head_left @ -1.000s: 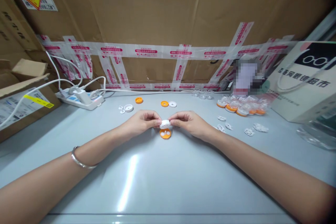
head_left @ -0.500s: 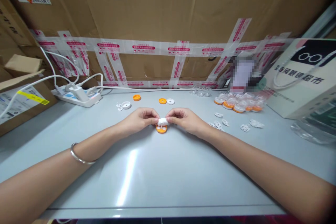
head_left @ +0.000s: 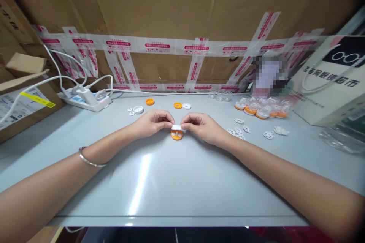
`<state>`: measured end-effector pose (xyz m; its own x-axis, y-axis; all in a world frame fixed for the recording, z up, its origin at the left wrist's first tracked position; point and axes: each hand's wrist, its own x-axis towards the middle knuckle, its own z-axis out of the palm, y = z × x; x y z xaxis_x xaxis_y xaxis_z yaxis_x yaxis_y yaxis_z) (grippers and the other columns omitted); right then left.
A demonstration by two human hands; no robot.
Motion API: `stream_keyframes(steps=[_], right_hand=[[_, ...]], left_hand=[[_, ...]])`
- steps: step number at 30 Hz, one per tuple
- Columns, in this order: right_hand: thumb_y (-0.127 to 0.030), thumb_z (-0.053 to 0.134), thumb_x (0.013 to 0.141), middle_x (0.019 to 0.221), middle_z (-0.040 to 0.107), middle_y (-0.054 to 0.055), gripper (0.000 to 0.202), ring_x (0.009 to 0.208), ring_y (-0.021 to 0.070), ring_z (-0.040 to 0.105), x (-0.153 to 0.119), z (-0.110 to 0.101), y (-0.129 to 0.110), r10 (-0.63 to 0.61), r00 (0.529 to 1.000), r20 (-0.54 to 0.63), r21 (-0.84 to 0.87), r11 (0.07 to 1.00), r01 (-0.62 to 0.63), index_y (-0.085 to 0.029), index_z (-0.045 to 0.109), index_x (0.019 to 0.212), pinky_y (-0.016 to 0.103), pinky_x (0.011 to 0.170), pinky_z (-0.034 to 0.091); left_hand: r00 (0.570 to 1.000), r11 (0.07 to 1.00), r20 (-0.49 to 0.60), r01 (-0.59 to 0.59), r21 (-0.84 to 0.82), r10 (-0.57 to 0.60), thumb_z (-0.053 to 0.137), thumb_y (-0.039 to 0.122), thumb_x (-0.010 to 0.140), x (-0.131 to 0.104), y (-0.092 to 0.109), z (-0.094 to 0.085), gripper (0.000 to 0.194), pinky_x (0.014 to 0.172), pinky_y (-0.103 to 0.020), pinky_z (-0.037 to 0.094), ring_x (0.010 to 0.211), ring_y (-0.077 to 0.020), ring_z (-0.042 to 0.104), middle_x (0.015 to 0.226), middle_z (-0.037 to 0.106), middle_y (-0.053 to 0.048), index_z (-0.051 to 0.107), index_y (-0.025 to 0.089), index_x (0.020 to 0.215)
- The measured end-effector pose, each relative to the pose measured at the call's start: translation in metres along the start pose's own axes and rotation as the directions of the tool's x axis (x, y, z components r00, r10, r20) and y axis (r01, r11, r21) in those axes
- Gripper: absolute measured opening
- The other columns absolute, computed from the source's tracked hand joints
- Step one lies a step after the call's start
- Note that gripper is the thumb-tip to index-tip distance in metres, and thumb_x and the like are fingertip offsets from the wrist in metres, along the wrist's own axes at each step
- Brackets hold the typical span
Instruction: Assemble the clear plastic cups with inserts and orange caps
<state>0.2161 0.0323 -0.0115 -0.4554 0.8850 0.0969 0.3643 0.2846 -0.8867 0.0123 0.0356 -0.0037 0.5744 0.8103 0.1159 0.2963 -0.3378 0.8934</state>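
Note:
Between my two hands is a round white plastic piece [head_left: 176, 127], seen nearly edge-on. My left hand [head_left: 155, 123] pinches its left side with thumb and forefinger, and my right hand [head_left: 199, 126] pinches its right side. Just below it, on the grey table [head_left: 159, 190], lies an orange round piece [head_left: 176, 135] with small white parts inside. Whether the white piece touches the orange one I cannot tell. Behind my hands lie an orange ring [head_left: 178, 105] and a white ring [head_left: 186, 106] side by side.
At the left back are an orange cap [head_left: 149, 101], a white cap [head_left: 138, 109] and a power strip [head_left: 85, 100]. To the right lie several white slotted pieces [head_left: 239, 132] and a cluster of orange-and-white assemblies [head_left: 261, 112]. A paper bag [head_left: 322, 83] stands beyond; a cardboard box [head_left: 159, 7] forms the back.
The white piece has tipped from showing its round face to nearly edge-on, uncovering more of the orange piece. Both hands still pinch it. The whole view has shifted slightly.

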Motion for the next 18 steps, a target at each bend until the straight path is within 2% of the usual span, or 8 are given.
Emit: stream_keyframes(steps=[8, 12, 18], right_hand=[[-0.023, 0.058, 0.076, 0.076, 0.067, 0.000, 0.009, 0.072, 0.0142, 0.056, -0.005, -0.001, -0.007, -0.058, 0.998, 0.030, -0.109, 0.992, 0.061, -0.018, 0.065, 0.074, 0.027, 0.069, 0.041], [-0.019, 0.058, 0.077, 0.078, 0.067, 0.000, 0.009, 0.075, 0.0146, 0.058, -0.008, 0.001, -0.011, -0.147, 0.988, 0.044, -0.204, 0.967, 0.153, -0.020, 0.066, 0.073, 0.027, 0.072, 0.042], [-0.014, 0.058, 0.077, 0.076, 0.064, 0.002, 0.011, 0.076, 0.0159, 0.059, -0.014, 0.005, -0.007, -0.287, 0.955, 0.073, -0.295, 0.908, 0.296, -0.020, 0.065, 0.072, 0.028, 0.073, 0.044]], left_hand=[[0.984, 0.975, 0.042, -0.179, 0.131, 0.175, 0.055, 0.021, 0.081, -0.002, -0.001, -0.002, 0.012, 0.075, -0.028, 0.046, 0.078, -0.0170, 0.059, 0.082, 0.064, -0.006, 0.065, 0.016, 0.078], [0.960, 0.930, 0.105, -0.276, 0.244, 0.258, 0.052, 0.019, 0.083, -0.003, -0.002, -0.004, 0.014, 0.077, -0.028, 0.047, 0.081, -0.0170, 0.060, 0.085, 0.065, -0.006, 0.066, 0.018, 0.083], [0.932, 0.847, 0.203, -0.360, 0.392, 0.302, 0.044, 0.015, 0.086, -0.008, -0.002, -0.004, 0.025, 0.080, -0.027, 0.048, 0.088, -0.0168, 0.061, 0.096, 0.066, -0.007, 0.068, 0.021, 0.092]])
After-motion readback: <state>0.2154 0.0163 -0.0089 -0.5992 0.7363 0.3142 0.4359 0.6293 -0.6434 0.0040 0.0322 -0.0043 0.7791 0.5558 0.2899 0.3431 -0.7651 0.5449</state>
